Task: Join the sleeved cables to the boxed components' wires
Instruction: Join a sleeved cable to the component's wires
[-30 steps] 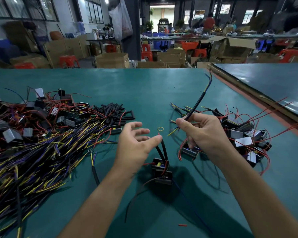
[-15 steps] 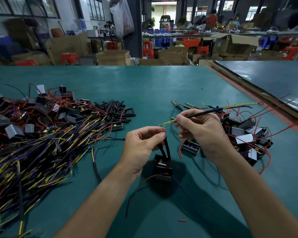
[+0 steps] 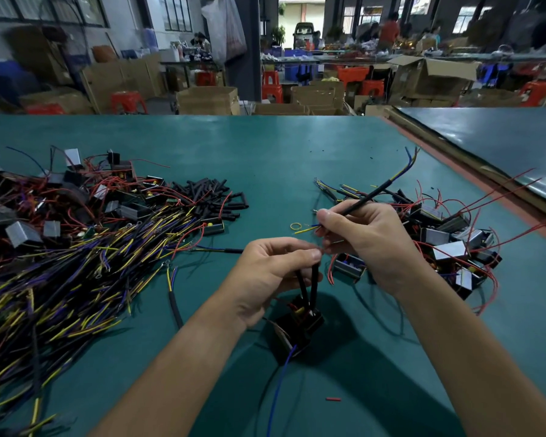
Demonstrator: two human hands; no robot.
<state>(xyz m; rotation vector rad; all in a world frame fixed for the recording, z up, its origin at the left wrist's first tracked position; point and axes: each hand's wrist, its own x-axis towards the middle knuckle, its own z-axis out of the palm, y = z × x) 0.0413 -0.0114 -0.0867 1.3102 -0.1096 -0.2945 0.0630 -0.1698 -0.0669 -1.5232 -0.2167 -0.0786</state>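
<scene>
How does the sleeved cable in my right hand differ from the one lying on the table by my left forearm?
The held cable is pinched in the right hand and slants up in the air; the loose cable lies flat on the green table, untouched. The held cable's far wires fan out in the air; the loose cable's rest on the table. Both have a black sleeve with yellow and blue wires.

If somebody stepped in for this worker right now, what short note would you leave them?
Left hand pinches two black leads rising from the small black boxed component below it.
Right hand grips a thin black sleeved cable, its near wire ends by the left fingertips.
Join not visibly made: finish it.
On the green table: heap of loose cables left, more boxed components right.
</scene>
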